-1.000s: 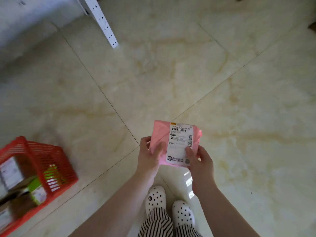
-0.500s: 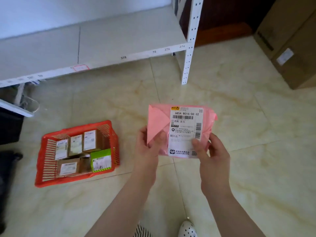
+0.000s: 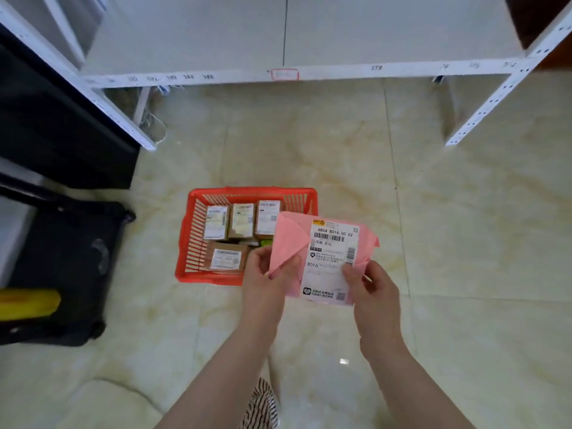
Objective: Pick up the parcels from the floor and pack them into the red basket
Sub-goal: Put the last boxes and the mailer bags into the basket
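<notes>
Both my hands, left (image 3: 263, 274) and right (image 3: 370, 284), pinch pink parcel (image 3: 312, 252), long axis upright. Basket (image 3: 188, 243) lies ahead-left, nearer left hand.

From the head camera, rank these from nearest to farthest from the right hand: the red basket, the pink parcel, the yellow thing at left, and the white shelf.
1. pink parcel: gripped by the right hand at its lower right edge.
2. red basket: on the floor, left of the hand and beyond it.
3. white shelf: across the top.
4. yellow thing: far left edge.

The shelf and the yellow thing are close to call.
</notes>
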`<action>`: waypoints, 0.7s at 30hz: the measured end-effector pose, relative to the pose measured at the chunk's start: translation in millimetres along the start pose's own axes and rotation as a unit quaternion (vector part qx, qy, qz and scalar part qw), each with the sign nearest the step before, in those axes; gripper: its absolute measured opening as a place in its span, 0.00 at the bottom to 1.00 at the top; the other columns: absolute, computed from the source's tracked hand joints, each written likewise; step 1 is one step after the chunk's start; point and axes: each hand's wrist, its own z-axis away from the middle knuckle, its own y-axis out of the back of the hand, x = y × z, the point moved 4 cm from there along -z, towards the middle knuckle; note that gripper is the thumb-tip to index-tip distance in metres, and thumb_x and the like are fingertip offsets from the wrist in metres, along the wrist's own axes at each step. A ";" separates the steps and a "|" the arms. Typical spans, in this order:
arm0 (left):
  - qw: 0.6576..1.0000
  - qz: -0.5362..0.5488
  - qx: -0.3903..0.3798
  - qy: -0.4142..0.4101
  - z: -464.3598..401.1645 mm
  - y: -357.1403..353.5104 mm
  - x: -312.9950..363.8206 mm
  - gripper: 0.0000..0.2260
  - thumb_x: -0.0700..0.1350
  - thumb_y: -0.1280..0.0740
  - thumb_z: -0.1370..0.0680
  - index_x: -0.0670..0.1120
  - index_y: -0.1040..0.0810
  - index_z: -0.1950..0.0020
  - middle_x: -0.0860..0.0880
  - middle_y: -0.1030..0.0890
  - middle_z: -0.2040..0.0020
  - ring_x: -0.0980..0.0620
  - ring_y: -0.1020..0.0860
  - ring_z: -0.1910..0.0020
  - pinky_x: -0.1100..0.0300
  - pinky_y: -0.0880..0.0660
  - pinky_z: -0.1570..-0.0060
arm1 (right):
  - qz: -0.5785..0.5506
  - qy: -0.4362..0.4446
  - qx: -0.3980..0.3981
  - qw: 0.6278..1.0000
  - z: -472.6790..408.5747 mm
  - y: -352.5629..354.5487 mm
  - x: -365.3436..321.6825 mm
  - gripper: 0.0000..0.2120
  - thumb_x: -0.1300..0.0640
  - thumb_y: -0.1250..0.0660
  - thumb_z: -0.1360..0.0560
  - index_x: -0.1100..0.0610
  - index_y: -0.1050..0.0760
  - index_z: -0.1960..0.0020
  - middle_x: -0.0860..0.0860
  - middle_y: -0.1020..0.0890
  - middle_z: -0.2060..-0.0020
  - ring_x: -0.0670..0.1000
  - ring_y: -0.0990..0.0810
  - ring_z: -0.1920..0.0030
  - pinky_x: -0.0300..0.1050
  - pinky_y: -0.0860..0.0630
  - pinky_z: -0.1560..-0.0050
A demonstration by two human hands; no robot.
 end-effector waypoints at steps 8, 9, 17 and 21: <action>1.000 0.005 0.005 -0.001 -58.1 115.5 34.1 0.24 0.47 0.25 0.35 0.46 0.25 0.42 0.46 0.17 0.45 0.49 0.18 0.47 0.54 0.21 0.49 | -0.001 0.032 -0.023 0.999 15.9 -130.2 -3.1 0.02 0.61 0.29 0.27 0.57 0.19 0.55 0.52 0.15 0.60 0.45 0.22 0.61 0.39 0.25 0.61; 1.000 0.009 0.003 -0.001 -62.9 122.3 37.0 0.24 0.48 0.24 0.36 0.47 0.25 0.42 0.46 0.17 0.44 0.49 0.18 0.46 0.54 0.22 0.48 | 0.002 0.040 -0.025 0.999 16.1 -139.2 -5.8 0.02 0.60 0.29 0.27 0.56 0.19 0.54 0.51 0.15 0.60 0.45 0.22 0.61 0.38 0.25 0.61; 0.999 0.045 0.025 -0.012 -87.0 152.1 45.1 0.18 0.38 0.28 0.27 0.43 0.27 0.39 0.47 0.17 0.45 0.53 0.19 0.49 0.66 0.22 0.57 | 0.064 0.068 -0.046 0.995 6.6 -178.4 -19.6 0.12 0.57 0.29 0.29 0.55 0.18 0.46 0.53 0.16 0.50 0.54 0.17 0.49 0.52 0.19 0.53; 0.998 0.058 0.032 -0.015 -90.8 155.4 44.0 0.19 0.37 0.28 0.27 0.43 0.27 0.38 0.47 0.17 0.44 0.52 0.18 0.47 0.65 0.21 0.56 | 0.072 0.069 -0.052 0.994 -1.9 -184.8 -17.8 0.14 0.57 0.29 0.30 0.57 0.19 0.45 0.55 0.17 0.47 0.57 0.19 0.46 0.59 0.20 0.48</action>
